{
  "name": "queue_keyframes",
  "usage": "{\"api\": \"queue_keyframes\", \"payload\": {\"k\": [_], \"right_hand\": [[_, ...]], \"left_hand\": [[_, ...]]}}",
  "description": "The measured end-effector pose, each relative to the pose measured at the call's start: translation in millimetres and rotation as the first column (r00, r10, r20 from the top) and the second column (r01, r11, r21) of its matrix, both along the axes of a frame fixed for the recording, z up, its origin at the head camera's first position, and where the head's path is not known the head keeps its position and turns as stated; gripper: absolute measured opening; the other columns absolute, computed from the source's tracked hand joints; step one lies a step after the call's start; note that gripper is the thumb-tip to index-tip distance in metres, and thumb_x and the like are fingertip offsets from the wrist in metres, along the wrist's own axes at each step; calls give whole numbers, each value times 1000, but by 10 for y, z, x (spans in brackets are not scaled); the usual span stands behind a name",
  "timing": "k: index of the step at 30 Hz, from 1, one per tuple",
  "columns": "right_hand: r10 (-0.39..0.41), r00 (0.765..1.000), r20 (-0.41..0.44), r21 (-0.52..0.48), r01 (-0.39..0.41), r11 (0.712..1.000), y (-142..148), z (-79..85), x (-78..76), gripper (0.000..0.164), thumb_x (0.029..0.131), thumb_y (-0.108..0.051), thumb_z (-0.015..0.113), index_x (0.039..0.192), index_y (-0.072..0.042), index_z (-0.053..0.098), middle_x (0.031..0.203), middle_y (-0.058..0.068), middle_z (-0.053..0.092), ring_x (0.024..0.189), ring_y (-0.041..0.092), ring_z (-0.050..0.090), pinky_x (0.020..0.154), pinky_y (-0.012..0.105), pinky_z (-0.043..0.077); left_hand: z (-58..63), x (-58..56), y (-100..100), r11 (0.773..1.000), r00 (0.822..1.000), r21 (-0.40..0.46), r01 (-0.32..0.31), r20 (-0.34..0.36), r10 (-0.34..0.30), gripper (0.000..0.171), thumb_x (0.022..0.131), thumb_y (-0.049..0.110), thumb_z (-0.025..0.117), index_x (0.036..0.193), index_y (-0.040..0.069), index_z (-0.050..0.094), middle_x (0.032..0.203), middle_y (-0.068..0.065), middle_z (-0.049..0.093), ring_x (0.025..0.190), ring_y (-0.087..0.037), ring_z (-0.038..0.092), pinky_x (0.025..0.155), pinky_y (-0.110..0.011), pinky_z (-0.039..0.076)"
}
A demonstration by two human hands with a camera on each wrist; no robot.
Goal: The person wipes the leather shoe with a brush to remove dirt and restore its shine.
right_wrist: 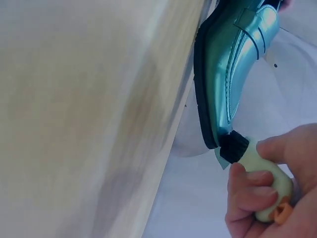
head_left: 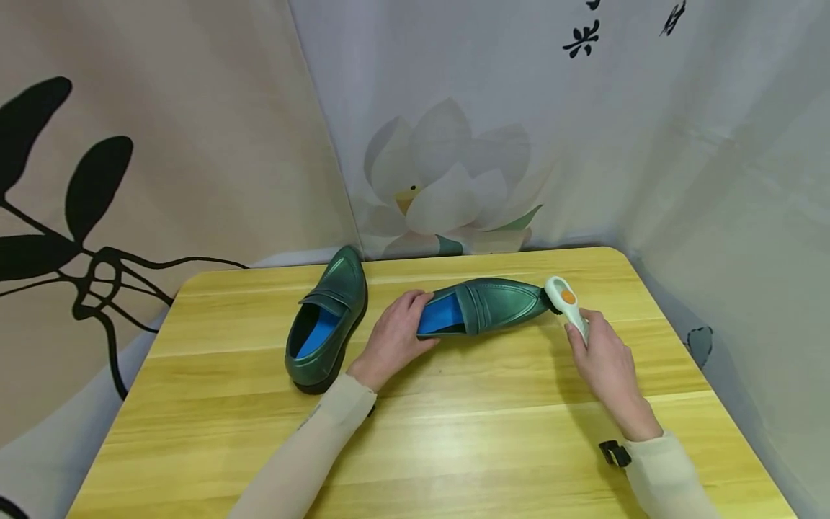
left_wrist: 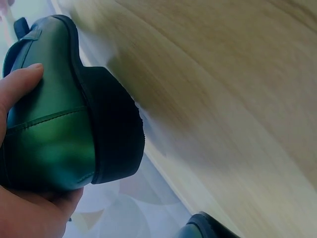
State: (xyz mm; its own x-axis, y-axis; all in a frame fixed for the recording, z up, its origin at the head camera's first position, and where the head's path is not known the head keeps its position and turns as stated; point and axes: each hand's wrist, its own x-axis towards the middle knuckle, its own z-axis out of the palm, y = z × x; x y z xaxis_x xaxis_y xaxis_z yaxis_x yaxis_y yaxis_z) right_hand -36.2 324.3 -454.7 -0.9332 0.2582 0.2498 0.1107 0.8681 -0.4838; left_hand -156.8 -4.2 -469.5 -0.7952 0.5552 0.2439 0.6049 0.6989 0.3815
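My left hand [head_left: 397, 333] grips a green loafer [head_left: 506, 303] by its heel end, thumb and fingers on either side in the left wrist view. The loafer has a blue insole and a dark sole [left_wrist: 116, 124]; its toe points right. In my right hand [head_left: 606, 364] is a white-handled brush [head_left: 565, 299] with an orange button and short black bristles [right_wrist: 234, 147]. The bristles meet the toe tip of the held loafer. To the left of my left hand stands the matching green loafer [head_left: 331, 324], upright on the table with its toe pointing away.
The wooden table [head_left: 454, 447] has rounded back corners. Behind it hangs a pale curtain [head_left: 454, 72] printed with a lotus flower and dark leaves. The standing loafer's toe reaches the table's back edge. Black straps [head_left: 614, 453] show at my right cuff.
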Motion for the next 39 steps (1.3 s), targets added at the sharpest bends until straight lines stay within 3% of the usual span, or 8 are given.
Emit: {"api": "queue_keyframes", "payload": {"k": [5, 14, 22, 28, 34, 39], "right_hand": [[7, 1000, -15, -5, -7, 1000, 9, 6, -6, 47, 108, -23, 57, 137, 13, 51, 91, 23, 61, 67, 30, 55, 50, 41, 40], [89, 993, -76, 18, -88, 996, -335, -47, -258, 41, 106, -19, 62, 134, 9, 55, 103, 28, 66, 75, 39, 63, 57, 55, 49], [172, 983, -65, 0, -172, 985, -650, -13, -397, 43, 107, -24, 60, 138, 5, 54, 100, 18, 64, 73, 31, 58, 56, 47, 48], [117, 993, -35, -5, -117, 993, -442, -7, -296, 43, 106, -22, 61, 137, 6, 54, 109, 24, 66, 81, 36, 62, 61, 53, 50], [22, 999, -24, -14, -23, 1000, -107, 6, -124, 43, 106, -22, 60, 136, 9, 54, 97, 23, 64, 72, 33, 59, 54, 44, 44], [-9, 1000, -21, -23, 8, 1000, -21, -6, -68, 44, 107, -22, 59, 135, 11, 53, 94, 24, 64, 71, 33, 58, 54, 43, 43]], "left_hand": [[9, -18, 8, 1000, 1000, 7, 13, -20, -13, 85, 78, 33, 93, 147, 7, 51, 143, -15, 54, 126, -31, 56, 110, -48, 45], [-13, 22, -4, 1000, 1000, 3, -2, 22, 2, 84, 79, 31, 93, 147, 8, 52, 144, -15, 53, 128, -32, 55, 111, -49, 45], [-8, 31, 5, 1000, 1000, 30, 1, 20, -2, 84, 78, 29, 94, 147, 7, 52, 144, -15, 53, 128, -33, 55, 111, -50, 45], [-6, 34, 19, 1000, 1000, 20, 5, 20, -6, 83, 79, 29, 94, 147, 7, 51, 144, -15, 53, 129, -33, 54, 111, -50, 44], [1, 15, 31, 1000, 1000, 26, 14, 11, -14, 83, 79, 30, 93, 147, 7, 51, 144, -15, 53, 128, -33, 55, 111, -50, 44], [4, 7, 13, 1000, 999, 8, 0, 37, 0, 83, 80, 31, 92, 148, 8, 51, 145, -14, 53, 129, -32, 54, 112, -49, 43]]}}
